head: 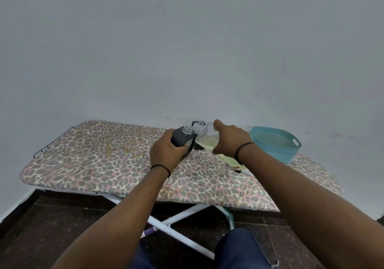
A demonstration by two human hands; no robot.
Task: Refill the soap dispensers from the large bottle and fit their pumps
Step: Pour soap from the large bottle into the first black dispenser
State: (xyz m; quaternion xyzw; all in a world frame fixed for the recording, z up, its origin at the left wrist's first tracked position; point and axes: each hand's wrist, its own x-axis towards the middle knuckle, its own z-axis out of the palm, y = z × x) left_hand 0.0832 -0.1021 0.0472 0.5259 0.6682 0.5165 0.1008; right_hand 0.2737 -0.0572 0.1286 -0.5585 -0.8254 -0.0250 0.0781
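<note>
Large bottle [207, 138]: tipped on its side over the ironing board [93, 160], neck pointing left, mouth at the dispenser.
Dispenser [182, 137]: dark, open-topped, just left of the bottle.
Hands: right hand [230, 139] grips bottle; left hand [166, 154] grips dispenser.
Basket [278, 144]: far right.

A dark grey soap dispenser [181, 138] with a clear, open threaded neck and no pump stands near the middle of the board, gripped round its body and tilted slightly. Just behind it stands a second dark dispenser [198, 123], its clear neck also bare, mostly hidden. A large clear bottle [207, 136] holding pale yellow-green liquid is held on its side, tipped down to the left, its mouth right beside the nearer dispenser's neck. Whether liquid is flowing is unclear.
</note>
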